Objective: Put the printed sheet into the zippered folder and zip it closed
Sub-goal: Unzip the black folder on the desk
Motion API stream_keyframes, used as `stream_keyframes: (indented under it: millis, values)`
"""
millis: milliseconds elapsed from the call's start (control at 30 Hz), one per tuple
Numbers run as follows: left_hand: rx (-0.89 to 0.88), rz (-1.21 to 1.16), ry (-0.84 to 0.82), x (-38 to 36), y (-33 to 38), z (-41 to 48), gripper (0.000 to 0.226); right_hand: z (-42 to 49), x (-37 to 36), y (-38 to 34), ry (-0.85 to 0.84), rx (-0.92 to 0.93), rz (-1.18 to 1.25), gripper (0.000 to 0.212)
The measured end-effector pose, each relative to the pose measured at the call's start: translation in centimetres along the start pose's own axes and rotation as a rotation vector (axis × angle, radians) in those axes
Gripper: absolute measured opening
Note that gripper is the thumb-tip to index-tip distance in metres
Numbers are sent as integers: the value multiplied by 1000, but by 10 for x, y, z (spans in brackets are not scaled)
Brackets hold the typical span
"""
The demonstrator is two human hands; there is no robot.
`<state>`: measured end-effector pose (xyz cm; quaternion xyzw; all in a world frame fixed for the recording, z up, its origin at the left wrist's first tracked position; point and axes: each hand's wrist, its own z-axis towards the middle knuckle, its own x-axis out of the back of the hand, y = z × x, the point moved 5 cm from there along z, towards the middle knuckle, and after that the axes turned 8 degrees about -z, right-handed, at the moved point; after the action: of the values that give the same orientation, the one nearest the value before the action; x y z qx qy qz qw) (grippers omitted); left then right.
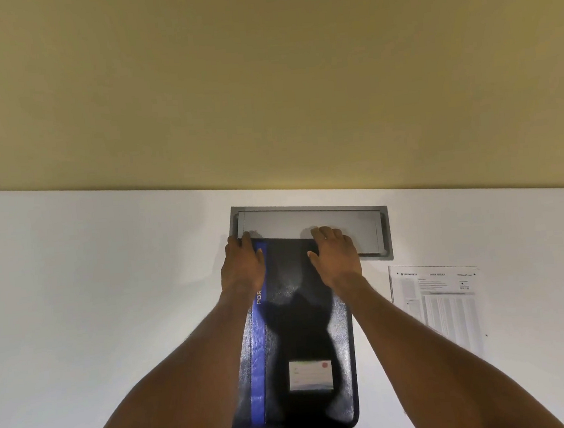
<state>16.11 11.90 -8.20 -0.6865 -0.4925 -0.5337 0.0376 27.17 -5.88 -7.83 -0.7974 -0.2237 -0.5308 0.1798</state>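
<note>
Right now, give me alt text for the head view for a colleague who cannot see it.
Both hands, left and right, rest on the far end of a black and blue folder lying on a white desk. The sheet lies flat to its right, not yet inside.

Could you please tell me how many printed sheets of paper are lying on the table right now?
1. The printed sheet lies flat on the white table, to the right of the zippered folder and apart from it. Others could be hidden inside the folder.
</note>
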Motion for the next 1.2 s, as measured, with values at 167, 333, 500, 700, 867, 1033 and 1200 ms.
stream_keyframes:
  millis: [167,333,500,700,867,1033,1200]
  values:
    - [14,27,-5,-1,3,11,46,19,-3,-16,-22,56,-17,49]
    - [50,11,6,0,0,16,38,27,-5,-31,-31,89,-39,43]
    - [42,-31,-29,1,0,20,29,30,-6,-42,-36,75,-67,41]
    - [15,-71,-70,10,-1,25,25,37,9,-67,-25,89,-25,34]
    - [-4,-83,-41,21,2,16,23,47,27,-99,-81,78,176,41]
    - [-4,-127,-18,29,5,5,24,56,26,-113,-271,38,255,45]
    - [-17,-146,-4,33,3,-3,19,63,27,-121,-380,48,241,44]
